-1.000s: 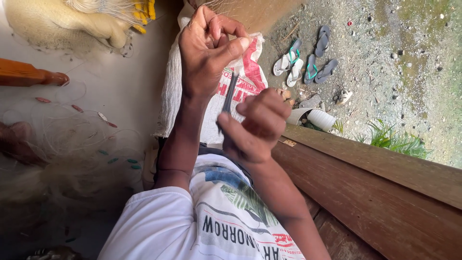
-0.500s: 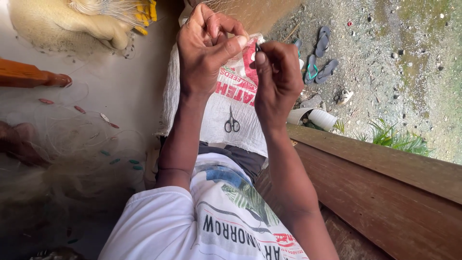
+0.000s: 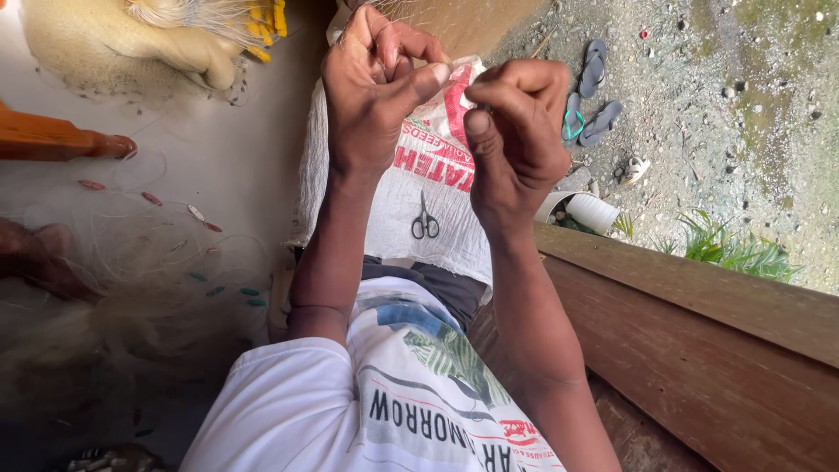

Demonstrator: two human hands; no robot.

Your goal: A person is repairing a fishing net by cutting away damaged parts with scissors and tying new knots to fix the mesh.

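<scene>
My left hand and my right hand are raised close together in front of me, fingers curled and pinching. Each appears to grip a fine, nearly clear fishing line that trails off past the top edge; the line between the fingers is too thin to see well. Below the hands a white woven sack with red print lies over my lap. A small pair of scissors rests flat on it, touched by neither hand.
A loose fishing net with small floats spreads over the pale floor on the left. A bundled net with yellow floats lies at top left. A wooden beam runs along the right; beyond it are gravel, flip-flops and a white cup.
My right hand held the scissors a second ago, set them down on the sack, and has risen beside my left hand. The left hand stayed in place.
</scene>
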